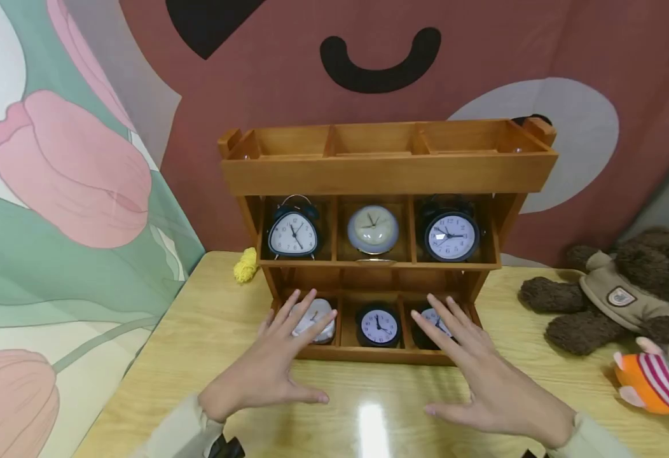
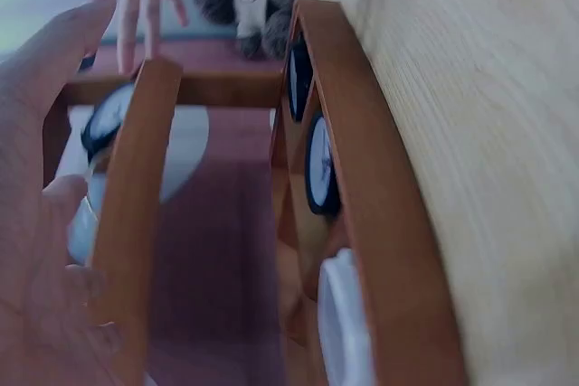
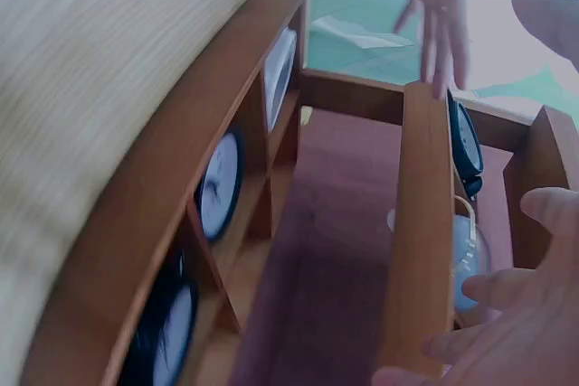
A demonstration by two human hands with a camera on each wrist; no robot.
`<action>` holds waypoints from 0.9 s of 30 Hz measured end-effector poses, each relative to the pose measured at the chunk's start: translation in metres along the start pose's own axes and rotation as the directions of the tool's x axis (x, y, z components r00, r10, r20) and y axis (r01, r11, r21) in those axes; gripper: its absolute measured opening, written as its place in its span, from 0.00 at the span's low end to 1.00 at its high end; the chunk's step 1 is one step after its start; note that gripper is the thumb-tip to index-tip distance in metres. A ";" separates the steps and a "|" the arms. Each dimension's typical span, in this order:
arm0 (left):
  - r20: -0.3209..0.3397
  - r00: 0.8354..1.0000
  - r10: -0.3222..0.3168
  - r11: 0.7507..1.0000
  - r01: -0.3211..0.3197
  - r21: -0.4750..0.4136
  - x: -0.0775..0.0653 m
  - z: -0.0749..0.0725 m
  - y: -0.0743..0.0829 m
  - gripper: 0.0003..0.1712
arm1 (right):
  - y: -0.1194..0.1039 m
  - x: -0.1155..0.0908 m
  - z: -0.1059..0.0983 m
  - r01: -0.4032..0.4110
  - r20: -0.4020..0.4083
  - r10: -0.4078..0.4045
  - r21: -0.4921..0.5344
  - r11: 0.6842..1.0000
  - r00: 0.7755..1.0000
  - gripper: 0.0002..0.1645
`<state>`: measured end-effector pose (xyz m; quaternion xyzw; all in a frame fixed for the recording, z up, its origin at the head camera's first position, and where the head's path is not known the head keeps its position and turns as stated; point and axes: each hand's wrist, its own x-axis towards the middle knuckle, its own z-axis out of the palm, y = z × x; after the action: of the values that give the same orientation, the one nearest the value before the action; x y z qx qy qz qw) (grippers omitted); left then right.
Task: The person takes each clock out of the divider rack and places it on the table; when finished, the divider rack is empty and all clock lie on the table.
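Both hands hover in front of a wooden shelf (image 1: 388,178) in the head view, fingers spread and holding nothing. The left hand (image 1: 280,362) overlaps a white clock (image 1: 318,318) in the bottom left compartment. The right hand (image 1: 477,375) partly hides a dark-rimmed clock (image 1: 434,318) at bottom right. Between them sits a round black clock (image 1: 378,326). On the middle tier stand a twin-bell alarm clock (image 1: 293,233), a pale blue round clock (image 1: 372,229) and a black alarm clock (image 1: 451,236). In the top tier, the visible compartments hold nothing.
A yellow bundle of yarn (image 1: 245,265) lies left of the shelf on the wooden table (image 1: 197,331). To the right are a brown teddy bear (image 1: 620,292) and a plush toy in orange and stripes (image 1: 652,381). A printed cloth (image 1: 289,76) hangs behind.
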<state>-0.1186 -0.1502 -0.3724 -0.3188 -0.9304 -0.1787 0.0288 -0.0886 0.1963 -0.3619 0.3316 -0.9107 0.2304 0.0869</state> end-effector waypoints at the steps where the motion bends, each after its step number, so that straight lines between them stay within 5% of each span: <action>1: -0.017 1.000 -0.023 0.999 0.022 -0.032 -0.002 0.002 -0.004 0.64 | 0.000 0.004 0.004 -0.005 -0.002 0.005 0.039 0.999 1.000 0.63; 7: -0.099 0.981 -0.165 0.968 0.142 -0.209 -0.011 0.019 -0.029 0.65 | 0.003 0.039 0.035 -0.009 -0.025 0.016 0.246 0.969 1.000 0.64; 14: -0.166 0.922 -0.350 0.875 0.258 -0.411 -0.016 0.045 -0.058 0.64 | 0.007 0.100 0.078 -0.032 0.033 0.022 0.346 0.938 0.999 0.62; 19: -0.201 0.873 -0.445 0.827 0.314 -0.467 -0.017 0.061 -0.076 0.63 | 0.006 0.137 0.113 -0.090 0.108 0.052 0.382 0.920 0.993 0.60; 27: -0.211 0.849 -0.485 0.803 0.338 -0.490 -0.013 0.086 -0.091 0.61 | 0.000 0.177 0.142 -0.035 0.220 -0.035 0.307 0.951 0.975 0.54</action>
<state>-0.1579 -0.1947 -0.4835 -0.0703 -0.8954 -0.4339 0.0702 -0.2252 0.0289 -0.4320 0.3646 -0.8674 0.3316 -0.0686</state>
